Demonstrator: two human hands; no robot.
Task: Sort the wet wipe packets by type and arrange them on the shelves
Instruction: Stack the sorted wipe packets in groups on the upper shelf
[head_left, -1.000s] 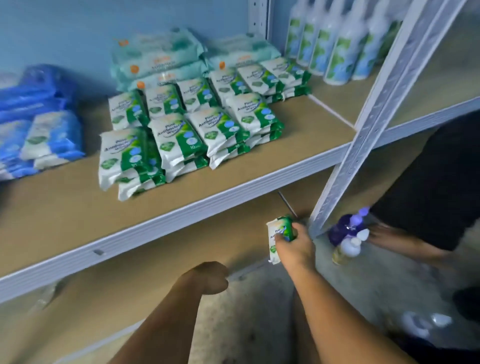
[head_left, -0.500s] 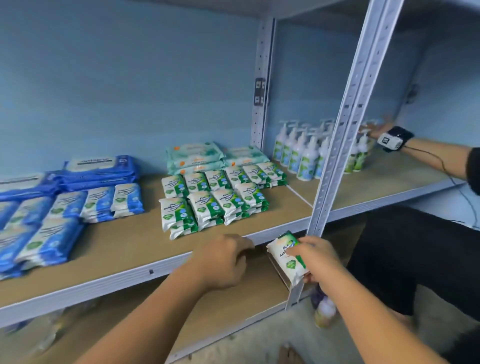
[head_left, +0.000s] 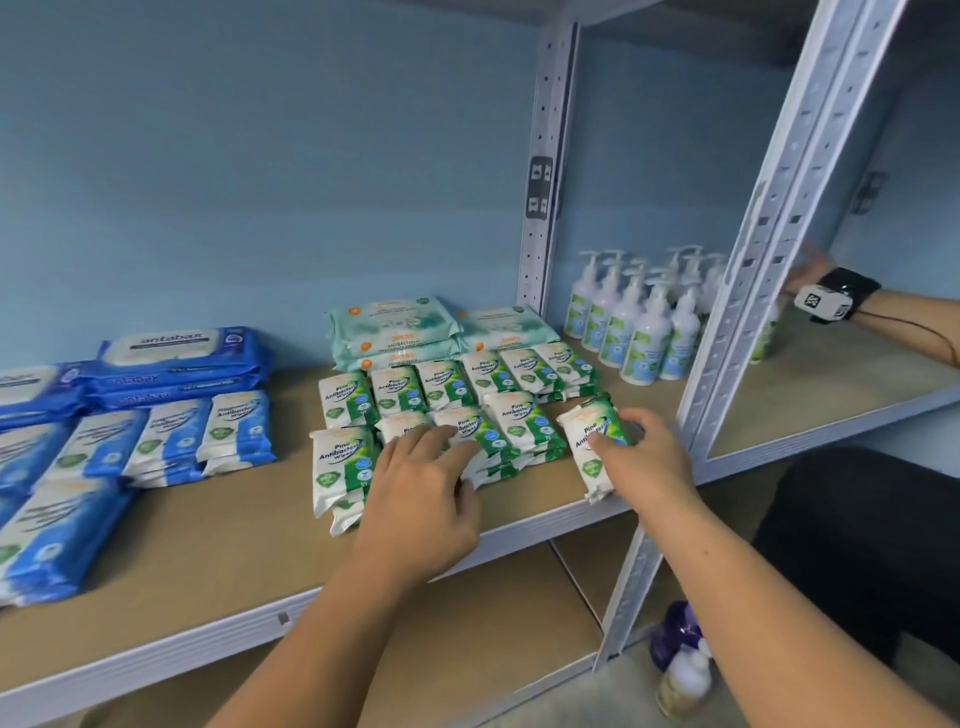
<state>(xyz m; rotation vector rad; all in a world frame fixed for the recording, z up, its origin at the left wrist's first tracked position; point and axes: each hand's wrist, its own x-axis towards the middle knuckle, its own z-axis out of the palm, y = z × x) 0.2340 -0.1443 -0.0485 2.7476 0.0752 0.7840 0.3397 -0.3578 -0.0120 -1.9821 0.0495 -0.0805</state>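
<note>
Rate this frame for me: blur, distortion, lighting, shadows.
Head view: wide-angle distortion tilts the front upright and slopes the shelf edge; light is soft, bluish, without glare; print on the green packet in the right hand reads clearly, while the blue packets at the left edge smear; the lower shelf lies in shadow.

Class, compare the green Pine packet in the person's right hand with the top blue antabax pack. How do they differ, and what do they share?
Colour: the Pine packet is green and white; the antabax pack is blue. Size: the Pine packet is smaller than the antabax pack. State: the right hand grips the Pine packet; the antabax pack lies flat atop a stack. Both hold wipes.
</note>
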